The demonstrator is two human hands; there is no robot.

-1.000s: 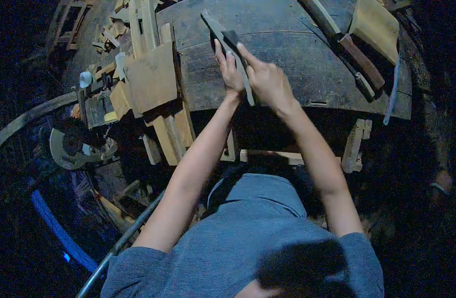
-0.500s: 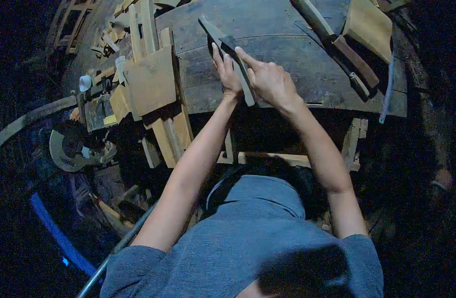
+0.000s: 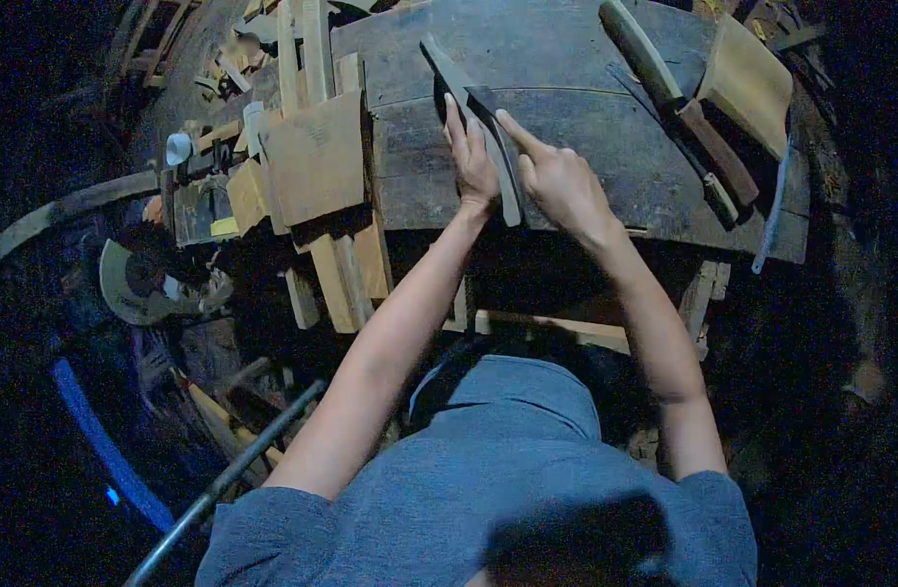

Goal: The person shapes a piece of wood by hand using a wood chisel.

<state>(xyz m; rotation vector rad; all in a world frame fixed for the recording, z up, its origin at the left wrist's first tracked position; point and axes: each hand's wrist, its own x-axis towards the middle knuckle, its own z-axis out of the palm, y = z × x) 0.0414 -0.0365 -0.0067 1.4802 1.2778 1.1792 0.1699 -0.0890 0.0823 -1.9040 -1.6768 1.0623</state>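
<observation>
A long, narrow grey piece (image 3: 508, 186), shaped like a blade with a dark, wider part near its middle, is slanted over the bench top. My left hand (image 3: 475, 166) holds it from the left side, thumb and fingers pointing up along it. My right hand (image 3: 564, 186) is on its other side, index finger stretched out with the tip right at the dark part. The other fingers of that hand are curled in, and no object shows in them. Part of my left fingers is hidden behind the piece.
Beneath is a dark plank workbench (image 3: 410, 166). A square board (image 3: 317, 161) lies on wood strips at left. To the right are a long wooden-handled tool (image 3: 718, 152), a thin metal strip (image 3: 774, 210) and a wooden block (image 3: 752, 83). A metal pipe (image 3: 224, 479) slants at lower left.
The bench and everything on it have shifted slightly right and down in view. My hands keep nearly the same place on the grey piece, the right index finger still at its dark part.
</observation>
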